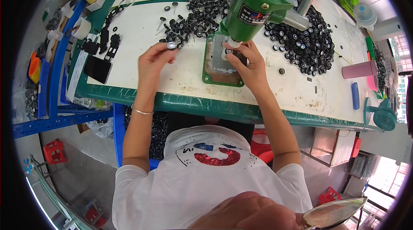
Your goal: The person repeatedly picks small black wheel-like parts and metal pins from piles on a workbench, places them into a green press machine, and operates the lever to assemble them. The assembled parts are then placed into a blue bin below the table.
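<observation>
My left hand (pixel 151 63) is closed in a pinch on a small toy wheel (pixel 171 45) with a silvery face, at the near edge of a pile of black wheels on thin axles (pixel 202 19). My right hand (pixel 251 64) reaches to the green bench press (pixel 247 17). Its thumb and forefinger close around another small black wheel (pixel 229 51), just below the press's white tip (pixel 234 43) and over the metal base (pixel 211 64). Whether that wheel touches the tip, I cannot tell.
Right of the press lies a large heap of loose wheels (pixel 305 45), with a single wheel (pixel 282 71) nearer me. Black plastic parts (pixel 112 47) and a dark flat phone-like slab (pixel 98 69) lie left. A pink cylinder (pixel 359 70) and a green fan (pixel 384 116) stand right.
</observation>
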Demonstrator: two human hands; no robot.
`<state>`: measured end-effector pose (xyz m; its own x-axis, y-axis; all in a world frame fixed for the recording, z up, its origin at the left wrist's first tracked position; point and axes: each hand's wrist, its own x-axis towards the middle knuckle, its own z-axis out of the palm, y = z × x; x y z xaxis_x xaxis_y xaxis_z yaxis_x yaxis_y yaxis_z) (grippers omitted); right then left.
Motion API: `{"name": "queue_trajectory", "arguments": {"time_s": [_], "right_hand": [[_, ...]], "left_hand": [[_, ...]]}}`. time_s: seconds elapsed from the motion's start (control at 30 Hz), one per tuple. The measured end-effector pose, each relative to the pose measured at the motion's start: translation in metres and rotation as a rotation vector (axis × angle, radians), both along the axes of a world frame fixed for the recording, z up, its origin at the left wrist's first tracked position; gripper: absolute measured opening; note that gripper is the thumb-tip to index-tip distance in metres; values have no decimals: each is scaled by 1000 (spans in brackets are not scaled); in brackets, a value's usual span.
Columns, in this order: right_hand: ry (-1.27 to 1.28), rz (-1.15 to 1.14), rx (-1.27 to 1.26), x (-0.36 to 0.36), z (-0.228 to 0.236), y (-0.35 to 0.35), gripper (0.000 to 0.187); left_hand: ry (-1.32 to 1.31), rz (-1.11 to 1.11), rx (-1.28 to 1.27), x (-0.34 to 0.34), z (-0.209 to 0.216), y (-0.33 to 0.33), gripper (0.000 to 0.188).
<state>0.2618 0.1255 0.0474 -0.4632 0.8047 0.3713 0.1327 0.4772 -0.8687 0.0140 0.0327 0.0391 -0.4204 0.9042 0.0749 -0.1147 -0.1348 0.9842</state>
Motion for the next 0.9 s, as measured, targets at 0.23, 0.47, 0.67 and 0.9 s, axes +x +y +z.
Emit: {"name": "queue_trajectory", "arguments": {"time_s": [0.23,0.47,0.67,0.9], "right_hand": [[-23,-60,39,-5,2,-4,21],[31,-61,-168,-6,7,4,16],[17,-75,-530,-12,16,11,27],[124,-49,-795,-4,12,22,33]], "left_hand": [[43,-211,151,55,12,41,16],[-31,-207,149,55,8,35,14],[-18,-230,133,54,8,39,13],[227,-241,180,68,16,55,13]]}}
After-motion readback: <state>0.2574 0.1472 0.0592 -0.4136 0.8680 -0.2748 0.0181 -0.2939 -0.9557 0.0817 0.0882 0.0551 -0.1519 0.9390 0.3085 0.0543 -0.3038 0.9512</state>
